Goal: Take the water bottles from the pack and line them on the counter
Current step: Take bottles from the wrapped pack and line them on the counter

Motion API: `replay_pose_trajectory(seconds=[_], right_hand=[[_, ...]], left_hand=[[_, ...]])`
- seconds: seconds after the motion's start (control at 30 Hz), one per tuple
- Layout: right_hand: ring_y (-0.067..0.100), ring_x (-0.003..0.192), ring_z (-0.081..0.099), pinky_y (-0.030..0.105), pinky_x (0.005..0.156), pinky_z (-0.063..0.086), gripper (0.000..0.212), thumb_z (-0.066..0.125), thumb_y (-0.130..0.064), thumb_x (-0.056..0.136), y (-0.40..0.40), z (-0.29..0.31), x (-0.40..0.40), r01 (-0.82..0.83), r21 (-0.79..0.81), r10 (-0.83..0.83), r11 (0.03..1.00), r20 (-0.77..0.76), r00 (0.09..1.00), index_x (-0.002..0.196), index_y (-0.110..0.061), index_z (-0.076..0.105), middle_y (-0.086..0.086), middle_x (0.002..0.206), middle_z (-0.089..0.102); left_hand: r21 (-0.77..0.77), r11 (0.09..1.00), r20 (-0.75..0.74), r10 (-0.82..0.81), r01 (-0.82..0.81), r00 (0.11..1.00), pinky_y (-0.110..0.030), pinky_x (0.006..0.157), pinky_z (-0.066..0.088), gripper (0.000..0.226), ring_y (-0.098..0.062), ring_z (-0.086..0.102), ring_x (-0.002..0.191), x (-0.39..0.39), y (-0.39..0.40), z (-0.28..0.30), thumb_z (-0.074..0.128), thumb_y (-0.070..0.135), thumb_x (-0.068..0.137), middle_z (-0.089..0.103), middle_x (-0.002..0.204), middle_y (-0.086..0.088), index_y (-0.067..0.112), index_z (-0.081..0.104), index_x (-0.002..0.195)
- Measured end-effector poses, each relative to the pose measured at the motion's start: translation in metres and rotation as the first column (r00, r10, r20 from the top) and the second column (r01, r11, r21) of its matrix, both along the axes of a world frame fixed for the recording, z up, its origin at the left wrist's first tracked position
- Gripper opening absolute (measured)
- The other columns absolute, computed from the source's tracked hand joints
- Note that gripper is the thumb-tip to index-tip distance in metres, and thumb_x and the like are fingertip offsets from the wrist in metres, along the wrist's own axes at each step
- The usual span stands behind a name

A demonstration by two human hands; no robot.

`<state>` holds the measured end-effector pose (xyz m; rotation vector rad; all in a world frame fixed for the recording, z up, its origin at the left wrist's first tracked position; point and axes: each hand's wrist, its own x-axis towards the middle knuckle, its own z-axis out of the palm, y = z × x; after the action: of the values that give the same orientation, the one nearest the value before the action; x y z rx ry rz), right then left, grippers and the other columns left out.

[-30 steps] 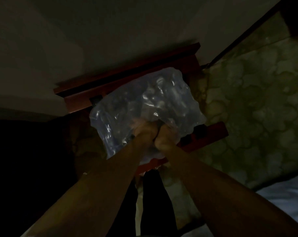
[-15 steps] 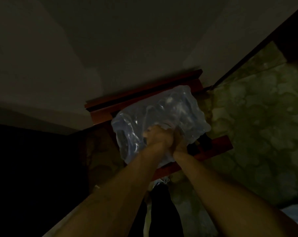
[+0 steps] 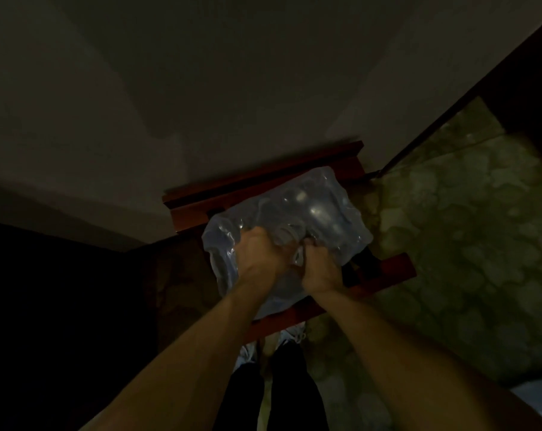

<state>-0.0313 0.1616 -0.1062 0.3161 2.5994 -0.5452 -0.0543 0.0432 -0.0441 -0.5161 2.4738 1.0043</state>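
Note:
The room is dim. A pack of water bottles [image 3: 319, 213] wrapped in clear, shiny plastic rests on a low red wooden stand [image 3: 350, 166] against the wall. My left hand [image 3: 259, 256] and my right hand [image 3: 318, 269] are side by side on the near top of the pack, fingers dug into the wrap. A gap shows between the hands with pale bottle caps in it. Single bottles are hard to make out through the wrap.
A pale wall [image 3: 232, 88] rises behind the stand. Mottled green stone floor [image 3: 465, 228] spreads to the right. My dark trouser legs and white shoes [image 3: 291, 334] stand just below the stand. A dark area fills the left.
My hands have drawn slightly apart on the pack's top, and the wrap between them has parted, showing caps. The camera has shifted, so the pack sits further right in view.

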Motion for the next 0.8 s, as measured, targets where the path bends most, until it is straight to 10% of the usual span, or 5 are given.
replay_pose_trajectory(seconds=[0.23,0.37,0.57,0.7,0.8], right_hand=[[0.03,0.112,0.06,0.036,0.082,0.054,0.052,0.074,-0.033,0.081,0.002,0.03,0.008,-0.003,0.018,0.002,1.0,0.019,1.0,0.123,-0.011,0.053,0.013,0.126,0.06],[0.027,0.094,0.066,0.032,0.068,0.054,0.04,0.072,-0.039,0.08,0.009,0.063,0.0,0.109,-0.039,-0.106,0.993,0.067,0.992,0.107,-0.012,0.061,0.01,0.108,0.068],[0.029,0.105,0.062,0.038,0.088,0.054,0.054,0.071,-0.05,0.077,0.022,0.126,-0.032,0.191,-0.064,-0.178,0.98,0.17,0.969,0.116,-0.014,0.061,0.01,0.115,0.063],[0.027,0.084,0.066,0.033,0.062,0.057,0.041,0.075,-0.043,0.073,0.025,0.175,-0.041,0.173,-0.003,-0.168,0.985,0.223,0.96,0.092,-0.014,0.053,0.008,0.091,0.061],[0.02,0.077,0.065,0.031,0.055,0.059,0.038,0.079,-0.037,0.069,0.027,0.211,-0.046,0.177,-0.039,-0.16,0.983,0.278,0.947,0.081,-0.015,0.051,0.005,0.088,0.061]], left_hand=[[0.15,0.957,0.1,0.235,-0.249,0.967,-0.024,0.051,0.051,0.041,-0.023,0.067,0.065,0.02,-0.017,0.007,0.072,0.052,0.076,0.065,0.06,0.001,0.013,0.064,0.065],[0.326,0.797,0.411,0.365,-0.509,0.835,-0.042,0.08,0.062,0.064,-0.026,0.067,0.085,0.012,-0.022,0.026,0.079,0.05,0.072,0.067,0.1,-0.012,0.005,0.06,0.113],[0.479,0.739,0.475,0.235,-0.473,0.848,-0.036,0.083,0.053,0.059,-0.031,0.065,0.105,0.002,-0.018,0.068,0.066,0.043,0.089,0.066,0.119,-0.016,0.003,0.054,0.131],[0.611,0.634,0.492,0.164,-0.474,0.855,-0.039,0.088,0.052,0.026,-0.026,0.059,0.089,0.003,-0.025,0.102,0.059,0.032,0.096,0.06,0.103,-0.014,0.006,0.061,0.094],[0.675,0.599,0.481,0.084,-0.43,0.873,-0.033,0.063,0.048,0.031,-0.024,0.057,0.076,0.01,-0.032,0.125,0.058,0.039,0.094,0.06,0.088,-0.012,0.008,0.061,0.088]])
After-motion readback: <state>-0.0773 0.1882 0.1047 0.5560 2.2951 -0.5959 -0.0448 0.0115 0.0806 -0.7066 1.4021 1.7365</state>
